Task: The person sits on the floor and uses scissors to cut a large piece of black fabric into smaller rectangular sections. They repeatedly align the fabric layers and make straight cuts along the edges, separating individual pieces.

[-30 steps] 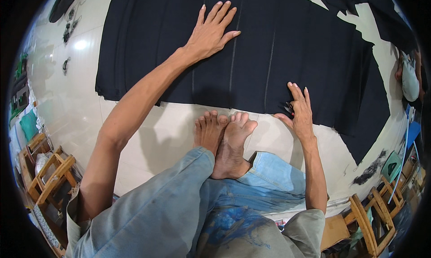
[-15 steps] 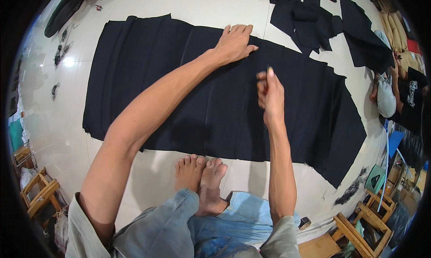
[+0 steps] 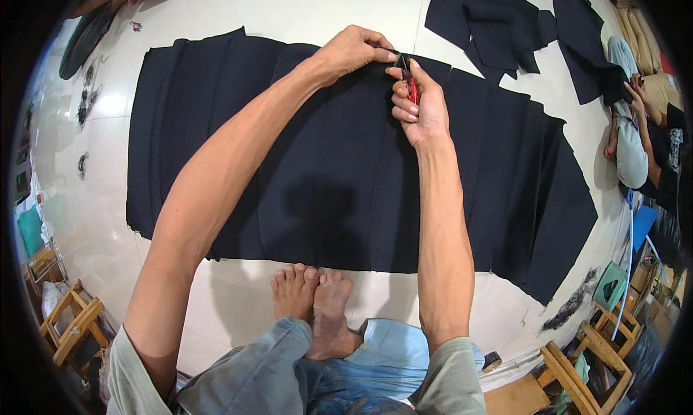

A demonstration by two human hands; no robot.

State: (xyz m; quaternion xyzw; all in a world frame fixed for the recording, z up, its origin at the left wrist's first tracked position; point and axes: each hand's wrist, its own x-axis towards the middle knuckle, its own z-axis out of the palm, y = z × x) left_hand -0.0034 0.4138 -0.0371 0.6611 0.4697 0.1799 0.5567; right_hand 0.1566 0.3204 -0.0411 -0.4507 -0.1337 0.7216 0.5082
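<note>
A wide, dark cloth (image 3: 426,205) made of overlapping strips is spread on the floor in front of my feet. At its far edge my left hand (image 3: 348,54) pinches the cloth's border between thumb and fingers. My right hand (image 3: 422,110) is closed around small thread snips (image 3: 413,91) with red on the handle. Their dark blades reach the same edge, right beside my left fingertips. Whether the blades touch a thread is too small to tell.
More black cloth pieces (image 3: 498,25) lie at the far right, where a person (image 3: 639,126) holds one. Another person's arm (image 3: 108,0) shows at the far left. Wooden frames (image 3: 588,364) stand at lower right and lower left (image 3: 76,317). Dark lint (image 3: 86,101) is scattered on the floor.
My right hand has moved up and left, bringing the snips to the cloth's far edge. My left hand, flat on the cloth before, now pinches that edge.
</note>
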